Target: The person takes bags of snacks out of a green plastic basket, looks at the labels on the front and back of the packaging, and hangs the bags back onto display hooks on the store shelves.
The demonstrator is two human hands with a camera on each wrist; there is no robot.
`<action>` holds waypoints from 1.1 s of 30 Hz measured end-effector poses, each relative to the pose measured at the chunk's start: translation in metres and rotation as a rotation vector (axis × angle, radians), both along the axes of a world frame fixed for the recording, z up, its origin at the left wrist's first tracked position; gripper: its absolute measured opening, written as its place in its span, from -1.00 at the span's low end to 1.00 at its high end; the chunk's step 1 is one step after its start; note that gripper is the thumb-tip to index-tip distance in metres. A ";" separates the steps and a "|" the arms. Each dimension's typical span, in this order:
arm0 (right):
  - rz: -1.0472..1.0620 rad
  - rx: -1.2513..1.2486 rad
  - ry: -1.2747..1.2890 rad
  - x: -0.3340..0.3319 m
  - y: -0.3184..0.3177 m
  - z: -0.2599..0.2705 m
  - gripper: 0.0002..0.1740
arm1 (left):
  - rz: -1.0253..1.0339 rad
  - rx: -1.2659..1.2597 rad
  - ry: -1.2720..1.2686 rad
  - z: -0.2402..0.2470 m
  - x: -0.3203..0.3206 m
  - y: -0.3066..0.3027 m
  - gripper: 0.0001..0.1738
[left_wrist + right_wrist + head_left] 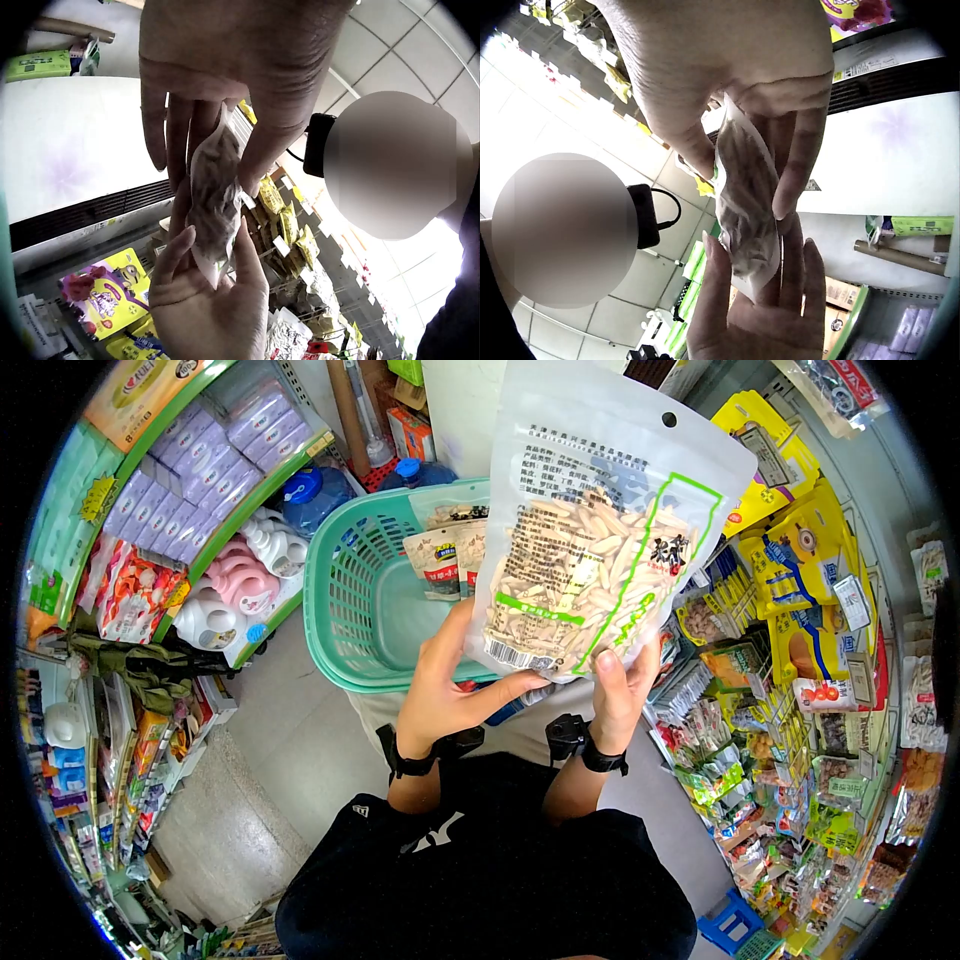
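Observation:
A clear-fronted bag of sunflower seeds (590, 560) is held up in front of the body, its printed side towards the head camera. My left hand (440, 685) grips its lower left edge, thumb along the bottom. At the lower right corner, my right hand (622, 700) holds it with the thumb on the front. Both wrist views show the bag's bottom edge-on, bulging with seeds; the left hand (232, 67) and the right hand (735, 60) have fingers behind it and thumbs in front. Behind the bag, a green plastic basket (330, 610) contains several snack packets (435, 565).
Shelves on the left carry purple tissue packs (205, 460) and detergent bottles (240, 580). Racks of bagged snacks (800, 560) line the right side. Blue water jugs (318, 495) stand behind the basket. A blue plastic stool (733, 922) is at lower right.

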State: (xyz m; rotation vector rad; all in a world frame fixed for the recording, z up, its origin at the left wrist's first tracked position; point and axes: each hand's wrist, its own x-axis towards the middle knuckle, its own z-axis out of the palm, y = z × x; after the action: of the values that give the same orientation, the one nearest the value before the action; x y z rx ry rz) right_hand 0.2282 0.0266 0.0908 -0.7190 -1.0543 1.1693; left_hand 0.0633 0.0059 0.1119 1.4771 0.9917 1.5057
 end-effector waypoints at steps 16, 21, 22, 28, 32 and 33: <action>-0.035 0.057 -0.008 -0.016 0.014 0.024 -0.12 | 0.121 0.003 -0.070 -0.003 0.006 0.003 -0.35; -0.222 0.236 -0.318 -0.025 0.024 0.024 -0.17 | 0.203 -0.025 -0.194 0.009 0.019 0.013 -0.42; -0.183 0.162 -0.181 -0.028 0.019 0.031 -0.21 | 0.201 -0.031 -0.259 0.011 0.021 0.014 -0.42; -0.328 0.165 -0.368 -0.013 0.019 0.048 -0.26 | 0.168 0.011 -0.340 0.018 0.038 0.021 -0.44; -0.489 0.243 -0.713 -0.001 0.015 0.059 -0.31 | 0.110 0.043 -0.416 0.023 0.054 0.027 -0.44; -0.525 0.262 -0.834 0.004 0.013 0.060 -0.32 | 0.090 0.056 -0.420 0.022 0.059 0.028 -0.44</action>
State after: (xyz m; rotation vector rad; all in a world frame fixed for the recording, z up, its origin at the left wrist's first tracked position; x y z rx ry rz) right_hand 0.2317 0.0401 0.1507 -1.2228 -1.5360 0.2401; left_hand 0.1220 0.0342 0.1339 1.0978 0.7738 1.8256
